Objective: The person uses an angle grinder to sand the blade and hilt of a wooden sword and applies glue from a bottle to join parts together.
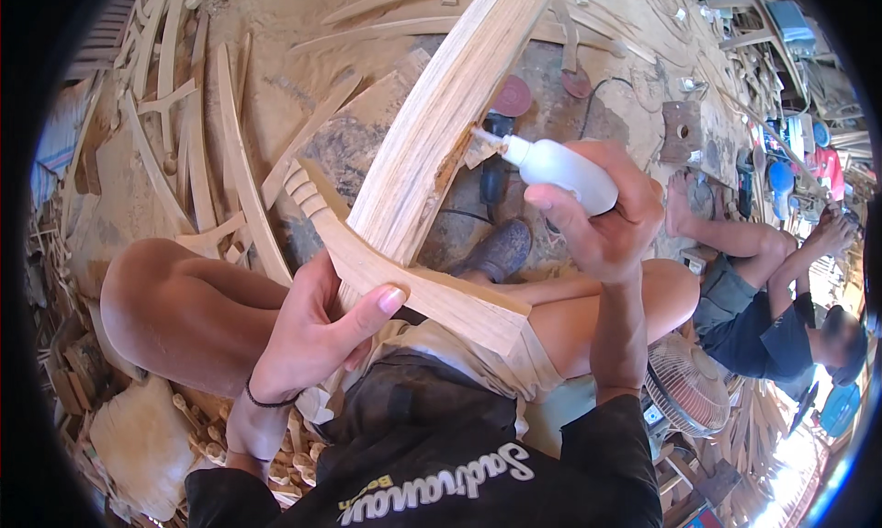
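My left hand (322,335) is closed around a carved wooden handle piece (436,298), with the thumb pressed on its pale upper face. The piece lies across my lap, its stepped end at upper left. Behind it, a long, broad wooden plank (450,96) runs up and away; whether the two are joined, I cannot tell. A rough brown split shows along the plank's right edge. My right hand (611,211) is wrapped round a white squeeze bottle (570,174), held tilted. The bottle's thin nozzle points left and ends at or close to that split.
An angle grinder (497,156) with a reddish disc lies on the dusty floor beyond the plank. Curved wooden strips (241,156) lie at left. A fan (687,390) stands at right, near another seated person (763,330). Wooden pieces (216,436) are piled at lower left.
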Tool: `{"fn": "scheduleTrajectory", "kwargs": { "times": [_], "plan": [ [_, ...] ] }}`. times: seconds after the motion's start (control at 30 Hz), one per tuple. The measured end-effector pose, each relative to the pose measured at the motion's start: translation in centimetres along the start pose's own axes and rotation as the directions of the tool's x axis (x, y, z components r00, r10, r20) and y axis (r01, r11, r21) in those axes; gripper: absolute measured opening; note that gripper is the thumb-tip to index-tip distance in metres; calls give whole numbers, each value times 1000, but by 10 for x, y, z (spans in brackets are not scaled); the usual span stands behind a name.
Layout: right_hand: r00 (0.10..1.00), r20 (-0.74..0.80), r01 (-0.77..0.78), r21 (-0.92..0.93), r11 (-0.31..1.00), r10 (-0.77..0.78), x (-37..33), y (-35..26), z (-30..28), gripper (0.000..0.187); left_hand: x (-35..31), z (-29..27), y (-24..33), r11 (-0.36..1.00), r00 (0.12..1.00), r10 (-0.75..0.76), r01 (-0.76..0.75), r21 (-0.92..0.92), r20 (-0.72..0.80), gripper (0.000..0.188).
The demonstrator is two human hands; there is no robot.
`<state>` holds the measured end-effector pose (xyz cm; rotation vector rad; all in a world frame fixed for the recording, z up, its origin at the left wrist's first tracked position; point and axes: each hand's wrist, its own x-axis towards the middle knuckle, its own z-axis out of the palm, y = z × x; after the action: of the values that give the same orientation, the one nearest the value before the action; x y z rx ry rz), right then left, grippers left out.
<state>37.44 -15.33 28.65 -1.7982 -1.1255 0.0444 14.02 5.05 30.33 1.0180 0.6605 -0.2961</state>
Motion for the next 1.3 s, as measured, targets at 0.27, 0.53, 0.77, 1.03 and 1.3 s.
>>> {"fn": "scheduleTrajectory", "kwargs": {
  "times": [0.27,0.53,0.77,1.03,1.3],
  "plan": [
    [997,28,-70,34,997,69,-3,-2,-2,39,-1,2,3,1000,1000,3,-3,-1,11,59],
    [985,105,137,6,991,-137,0,-9,5,40,-2,-5,2,999,999,-12,13,-44,41,57],
    [977,179,98,104,990,-115,2,-16,9,36,-1,-6,2,999,999,6,-4,-41,44,57],
    [957,271,85,91,992,-107,6,-25,6,37,-2,-6,4,999,999,15,-13,-48,34,57],
    [964,237,88,135,987,-118,-1,-18,13,34,-2,-7,2,999,1000,12,-12,-46,13,57]
  ]
}}
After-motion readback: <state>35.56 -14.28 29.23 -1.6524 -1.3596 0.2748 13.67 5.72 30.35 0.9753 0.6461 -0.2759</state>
